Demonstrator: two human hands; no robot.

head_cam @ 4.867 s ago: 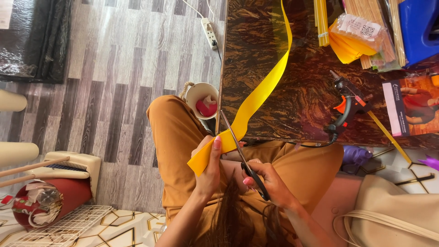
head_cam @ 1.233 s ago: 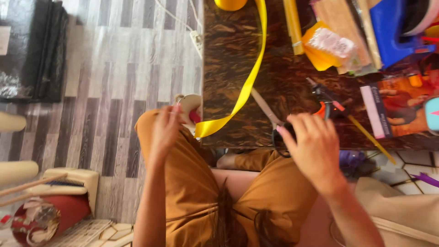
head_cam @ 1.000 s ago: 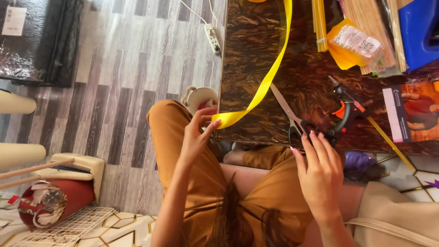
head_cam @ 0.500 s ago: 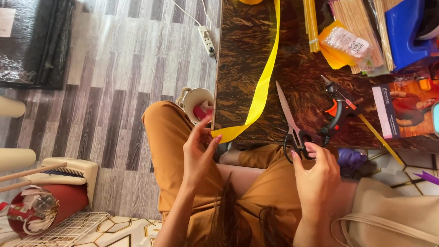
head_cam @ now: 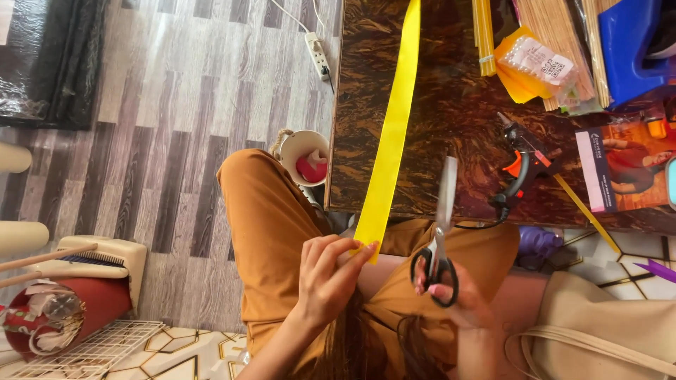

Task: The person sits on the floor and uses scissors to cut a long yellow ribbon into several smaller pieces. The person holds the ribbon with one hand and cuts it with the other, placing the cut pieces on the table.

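A long yellow ribbon point(head_cam: 391, 134) runs down the dark marbled table point(head_cam: 451, 84) and hangs over its near edge above my lap. My left hand point(head_cam: 329, 276) pinches the ribbon's lower end between thumb and fingers. My right hand point(head_cam: 456, 301) grips black-handled scissors point(head_cam: 439, 246), blades pointing up over the table edge and held together, just right of the ribbon. I sit in orange trousers point(head_cam: 274, 232).
A black and orange glue gun point(head_cam: 522, 163) lies on the table near the scissors. Yellow sheets, wooden sticks point(head_cam: 556, 42), a blue container point(head_cam: 634, 42) and a booklet sit further right. A white cup point(head_cam: 304, 156) and power strip point(head_cam: 317, 55) are on the floor; a beige bag point(head_cam: 598, 331) lies at my right.
My right hand picked the scissors up off the table and brought them toward my lap. My left hand drew the ribbon end down and straightened it.
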